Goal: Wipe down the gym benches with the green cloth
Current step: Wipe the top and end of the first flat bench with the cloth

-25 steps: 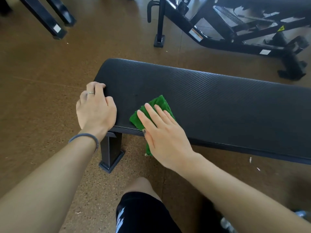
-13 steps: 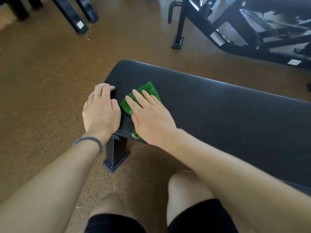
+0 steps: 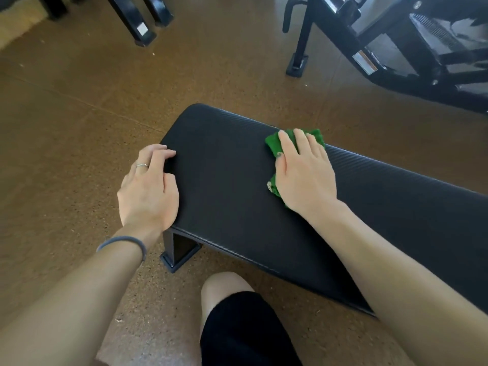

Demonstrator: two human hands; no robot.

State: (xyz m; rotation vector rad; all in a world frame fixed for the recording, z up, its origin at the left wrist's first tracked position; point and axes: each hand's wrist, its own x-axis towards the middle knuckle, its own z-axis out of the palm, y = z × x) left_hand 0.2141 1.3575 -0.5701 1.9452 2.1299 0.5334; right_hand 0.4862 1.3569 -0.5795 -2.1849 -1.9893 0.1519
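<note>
A flat black gym bench (image 3: 227, 186) with a ribbed pad runs from the centre to the right edge. The green cloth (image 3: 272, 143) lies on the pad near its far edge, mostly covered by my right hand (image 3: 303, 175), which presses it flat with straight fingers. My left hand (image 3: 149, 188) rests on the bench's left end, its fingers bent over the pad's edge. A ring and a grey wristband are on that arm.
Brown cork-like floor (image 3: 66, 133) surrounds the bench. A black machine frame (image 3: 396, 56) stands at the back right, with an upright post (image 3: 298, 59) close behind the bench. Two black equipment feet (image 3: 142, 30) sit at the back left. My knee (image 3: 229, 294) is in front of the bench.
My right hand has slid the green cloth from the bench's left end, beside my left hand, to the right and toward the far edge. My left hand has stayed on the bench end.
</note>
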